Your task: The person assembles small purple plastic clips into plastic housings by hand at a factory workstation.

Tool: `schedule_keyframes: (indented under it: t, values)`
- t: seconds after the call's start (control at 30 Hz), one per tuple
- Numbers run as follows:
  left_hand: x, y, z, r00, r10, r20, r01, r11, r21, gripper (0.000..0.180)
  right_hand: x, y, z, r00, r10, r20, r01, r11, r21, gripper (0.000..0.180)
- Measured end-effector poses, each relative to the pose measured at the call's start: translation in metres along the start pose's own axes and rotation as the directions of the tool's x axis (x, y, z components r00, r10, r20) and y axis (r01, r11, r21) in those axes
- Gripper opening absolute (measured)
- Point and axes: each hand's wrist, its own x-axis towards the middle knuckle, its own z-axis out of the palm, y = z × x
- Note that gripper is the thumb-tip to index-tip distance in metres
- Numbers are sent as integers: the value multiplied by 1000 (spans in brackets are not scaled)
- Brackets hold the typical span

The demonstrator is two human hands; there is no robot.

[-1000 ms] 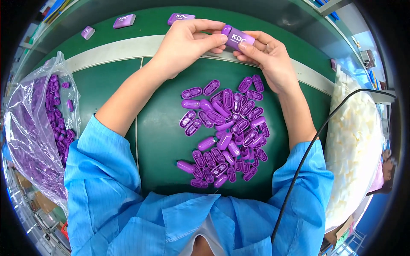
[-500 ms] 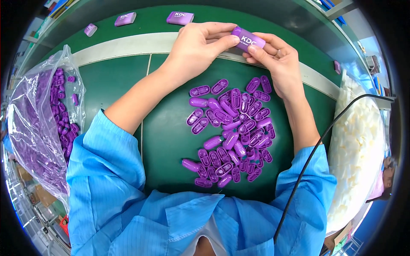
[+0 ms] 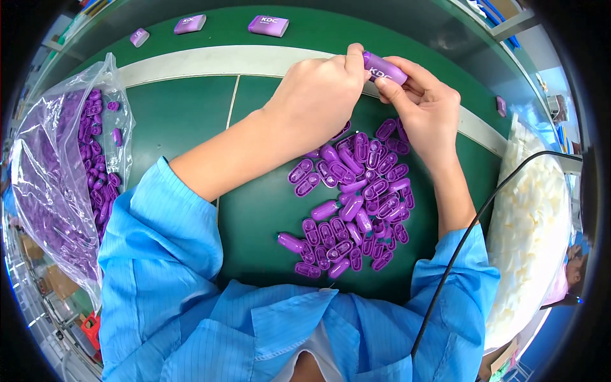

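Observation:
Over the pale strip at the back of the table, a purple casing [image 3: 386,70] with white print is held up between both hands. My right hand [image 3: 428,105] pinches its right part, thumb in front and fingers behind. My left hand [image 3: 321,92] has its fingertips closed on the casing's left end; the back of the hand hides the thumb and part of the grip. Below the hands lies a loose pile of small oval purple caps [image 3: 350,212]. Some show their hollow side, others their smooth rounded side.
Several finished-looking purple casings [image 3: 268,26] stand spaced along the green far ledge [image 3: 229,24]. A clear bag of purple parts [image 3: 54,159] is at the left. At the right stands a bag of whitish pieces [image 3: 531,235], with a black cable [image 3: 453,260] running in front.
Both hands have shifted slightly right and nearer with the casing. My left hand has turned so its back now faces up, and the casing is tilted more.

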Motion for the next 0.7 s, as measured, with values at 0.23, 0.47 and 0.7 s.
schedule_keyframes:
  t: [0.23, 0.47, 0.7]
  values:
    - [9, -14, 6, 991, -129, 38, 130, 848, -514, 36, 9, 6, -3, 975, 161, 150, -204, 915, 347, 31]
    - [1, -2, 12, 978, -164, -127, 93, 894, -437, 31, 2, 2, 9, 983, 176, 48, -181, 922, 342, 28]
    - [5, 7, 6, 961, -71, -267, -27, 938, -345, 27, -2, 4, 17, 961, -153, -232, 157, 988, 3, 23]
